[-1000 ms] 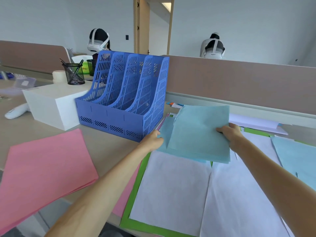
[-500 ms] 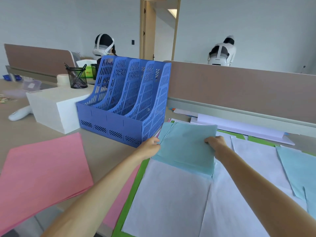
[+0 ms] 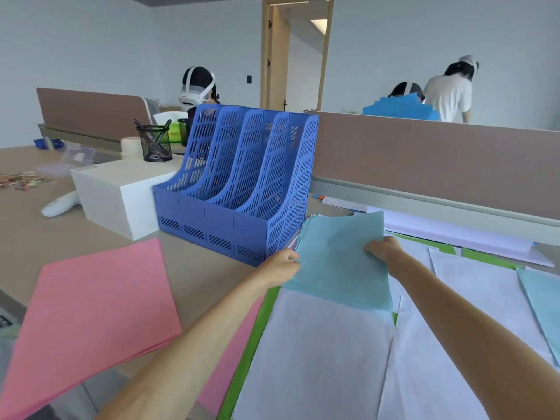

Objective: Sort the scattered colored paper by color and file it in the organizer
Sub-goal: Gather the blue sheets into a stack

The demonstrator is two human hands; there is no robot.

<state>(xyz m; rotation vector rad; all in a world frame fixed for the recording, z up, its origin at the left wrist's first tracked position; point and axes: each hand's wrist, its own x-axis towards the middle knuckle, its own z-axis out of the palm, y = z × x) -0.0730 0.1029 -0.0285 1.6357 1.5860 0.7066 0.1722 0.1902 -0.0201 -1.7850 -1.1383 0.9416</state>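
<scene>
A stack of light blue paper (image 3: 339, 262) lies low over the desk just right of the blue slotted organizer (image 3: 239, 183). My left hand (image 3: 281, 265) pinches its left edge and my right hand (image 3: 383, 250) grips its right edge. White sheets (image 3: 321, 356) and green sheets (image 3: 257, 328) lie under and below it. A pink stack (image 3: 91, 310) rests at the left near the desk's front edge. More light blue paper (image 3: 542, 301) shows at the far right. The organizer's slots look empty.
A white box (image 3: 121, 192) stands left of the organizer, with a mesh pen cup (image 3: 154, 144) behind it and a white handheld device (image 3: 59, 206) beside it. A brown partition (image 3: 424, 153) runs along the back. Other people sit beyond it.
The light blue stack has come down and toward the organizer, and my hands have drawn closer together on its edges. The head view has shifted, showing more of the room.
</scene>
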